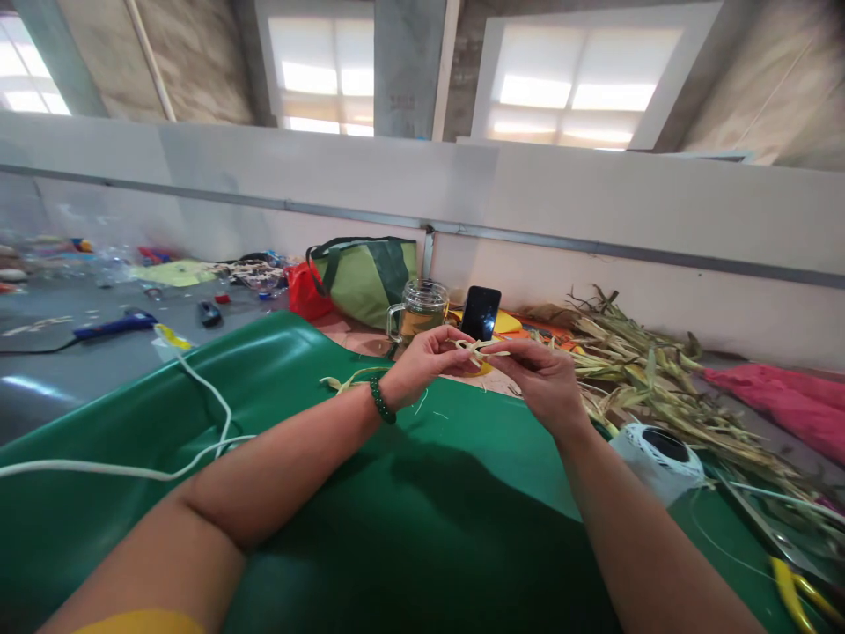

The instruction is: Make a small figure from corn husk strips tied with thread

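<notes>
Head view: your left hand (426,359) and right hand (551,383) meet above a green sheet (515,431), the fingers (518,351) of both pinching a pale looped strip (475,350) between them. Beyond it stand a glass mug (424,308) and an upright phone (481,310); dry leaves (634,361) lie heaped to the right.

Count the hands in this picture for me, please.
2: the left hand, beaded bracelet at its wrist, and the right hand, both holding a pale strip near the picture's middle.
</notes>
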A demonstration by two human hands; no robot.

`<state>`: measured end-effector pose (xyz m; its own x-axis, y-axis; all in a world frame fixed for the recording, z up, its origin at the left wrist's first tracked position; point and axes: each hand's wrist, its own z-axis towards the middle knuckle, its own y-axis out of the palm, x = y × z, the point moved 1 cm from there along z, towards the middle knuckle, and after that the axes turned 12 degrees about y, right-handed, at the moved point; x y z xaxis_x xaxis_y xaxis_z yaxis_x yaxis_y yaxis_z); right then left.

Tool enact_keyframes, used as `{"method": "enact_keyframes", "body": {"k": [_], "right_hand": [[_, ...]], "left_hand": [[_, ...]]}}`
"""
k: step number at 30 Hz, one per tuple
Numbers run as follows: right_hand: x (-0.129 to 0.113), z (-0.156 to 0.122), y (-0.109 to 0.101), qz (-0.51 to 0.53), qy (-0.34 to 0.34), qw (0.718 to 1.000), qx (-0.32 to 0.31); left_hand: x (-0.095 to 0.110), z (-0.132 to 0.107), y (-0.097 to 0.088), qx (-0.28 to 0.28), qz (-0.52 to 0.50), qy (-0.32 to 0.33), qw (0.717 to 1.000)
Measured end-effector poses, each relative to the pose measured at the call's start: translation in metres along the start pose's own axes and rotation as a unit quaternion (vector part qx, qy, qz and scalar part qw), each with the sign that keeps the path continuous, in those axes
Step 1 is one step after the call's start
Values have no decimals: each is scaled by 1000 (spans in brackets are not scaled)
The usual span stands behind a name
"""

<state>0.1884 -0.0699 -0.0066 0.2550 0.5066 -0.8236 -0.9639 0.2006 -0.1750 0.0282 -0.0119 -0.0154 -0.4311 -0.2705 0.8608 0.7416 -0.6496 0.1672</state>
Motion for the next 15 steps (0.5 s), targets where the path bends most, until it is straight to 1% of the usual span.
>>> {"method": "enact_keyframes", "body": {"k": [3,5,7,10,13,15], "right_hand": [[1,1,1,-42,-35,998,0],[4,2,3,-69,-32,997,6],[7,2,4,-86,0,996,13],[11,2,7,-72,61,995,13],[13,0,12,-46,99,994,23],[13,-2,14,-40,107,993,36]], "left_hand": [[0,0,1,14,41,21,999],[0,-1,2,31,90,55,994],[2,-2,4,36,144,88,985],[3,-4,7,26,202,112,973],[2,-6,10,24,215,122,969],[0,-6,11,22,201,125,971]]}}
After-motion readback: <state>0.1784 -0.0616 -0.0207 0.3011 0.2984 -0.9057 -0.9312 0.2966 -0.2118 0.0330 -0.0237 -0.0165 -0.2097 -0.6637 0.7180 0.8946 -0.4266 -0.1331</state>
